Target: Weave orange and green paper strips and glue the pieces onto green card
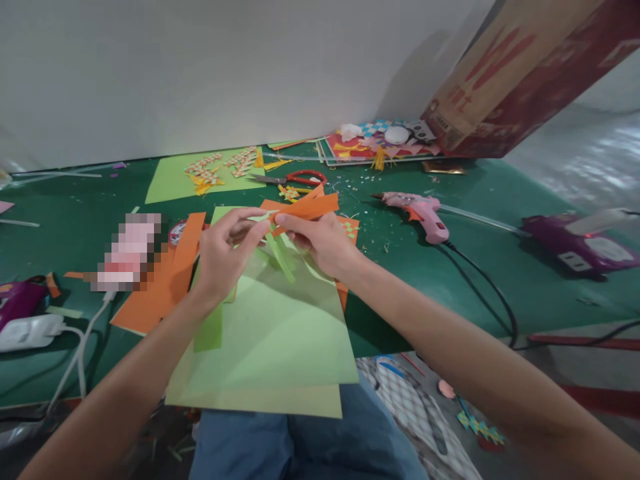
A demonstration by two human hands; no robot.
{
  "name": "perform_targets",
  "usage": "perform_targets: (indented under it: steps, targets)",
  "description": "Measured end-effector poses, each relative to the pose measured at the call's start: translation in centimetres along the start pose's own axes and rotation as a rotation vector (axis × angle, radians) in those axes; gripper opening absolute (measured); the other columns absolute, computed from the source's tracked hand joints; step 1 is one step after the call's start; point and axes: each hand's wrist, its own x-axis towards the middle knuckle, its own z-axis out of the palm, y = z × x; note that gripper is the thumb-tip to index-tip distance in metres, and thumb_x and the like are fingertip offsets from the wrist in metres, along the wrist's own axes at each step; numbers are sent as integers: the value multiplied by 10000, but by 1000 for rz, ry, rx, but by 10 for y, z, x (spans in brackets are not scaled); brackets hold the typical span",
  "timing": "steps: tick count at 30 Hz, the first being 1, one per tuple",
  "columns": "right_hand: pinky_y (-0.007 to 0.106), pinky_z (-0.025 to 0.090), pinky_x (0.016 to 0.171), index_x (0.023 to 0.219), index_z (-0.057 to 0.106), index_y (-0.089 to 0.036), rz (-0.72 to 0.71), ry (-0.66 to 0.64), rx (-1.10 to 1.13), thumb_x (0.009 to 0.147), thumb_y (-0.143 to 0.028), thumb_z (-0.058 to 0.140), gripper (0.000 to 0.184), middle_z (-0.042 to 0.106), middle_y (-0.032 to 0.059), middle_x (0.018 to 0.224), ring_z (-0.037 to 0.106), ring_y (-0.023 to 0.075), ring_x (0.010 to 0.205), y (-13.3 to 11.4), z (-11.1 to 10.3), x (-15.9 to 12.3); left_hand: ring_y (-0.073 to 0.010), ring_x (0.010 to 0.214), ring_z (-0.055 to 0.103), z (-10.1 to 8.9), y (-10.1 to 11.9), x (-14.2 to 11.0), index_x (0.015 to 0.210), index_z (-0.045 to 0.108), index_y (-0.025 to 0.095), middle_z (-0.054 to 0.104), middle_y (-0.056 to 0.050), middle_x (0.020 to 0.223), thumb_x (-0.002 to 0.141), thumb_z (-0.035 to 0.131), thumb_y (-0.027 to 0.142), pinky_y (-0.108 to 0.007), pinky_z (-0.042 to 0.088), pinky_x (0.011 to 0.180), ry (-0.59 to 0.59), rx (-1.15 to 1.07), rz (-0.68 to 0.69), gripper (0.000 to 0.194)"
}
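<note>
- Strips of orange and green paper [320, 208] are pinched by left hand [227, 247] and right hand [325, 243], close together.
- Brown-and-red paper bag [530, 80] shows a red W-like mark [505, 59].

The strips [320, 207] are matt paper, the large sheet [283, 333] smooth matt paper, the scissor blades [273, 179] metal, the glue gun [431, 217] smooth plastic.
</note>
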Motion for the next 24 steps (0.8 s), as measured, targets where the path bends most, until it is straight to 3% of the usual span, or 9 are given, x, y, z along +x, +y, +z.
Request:
perform_targets:
  steps: [2, 7, 11, 19, 24]
  targets:
    - [245, 204, 472, 614, 606, -177, 1, -21, 32, 619, -356, 764, 238, 451, -57, 547, 328, 51, 500, 1, 1, 0, -131, 633, 659, 0, 0, 0, 906, 695, 223, 703, 19, 699, 773, 690, 330, -241, 539, 633, -24, -5, -26, 170]
    - [239, 205, 468, 612, 592, -174, 11, -22, 84, 606, -375, 776, 273, 450, -59, 525, 351, 55, 501, 3, 5, -1, -138, 600, 653, 1, 1, 4, 725, 676, 196, 697, 6, 666, 720, 724, 339, -240, 526, 586, 22, -61, -94, 151]
    - [242, 209, 463, 602, 588, -172, 37, 11, 83, 571, -409, 788, 312, 452, -60, 520, 346, 56, 499, 2, 8, -1, -147, 614, 651, 1, -1, 7, 681, 688, 191, 702, -6, 672, 706, 729, 388, -245, 526, 581, -57, -135, -153, 202]
    - [247, 191, 438, 555, 575, -167, 43, -17, -156, 584, -457, 770, 351, 437, -69, 483, 309, 42, 445, -5, 9, -1, -132, 589, 633, -8, -11, 11, 687, 701, 188, 703, -11, 663, 703, 742, 422, -244, 539, 613, 24, -188, -211, 238]
    - [239, 204, 433, 576, 594, -176, 22, 4, -157, 601, -434, 743, 299, 464, -69, 486, 326, 46, 443, -7, 11, -2, -141, 607, 647, -11, -9, 12, 684, 689, 182, 696, -13, 667, 709, 741, 431, -256, 560, 633, -11, -236, -228, 256]
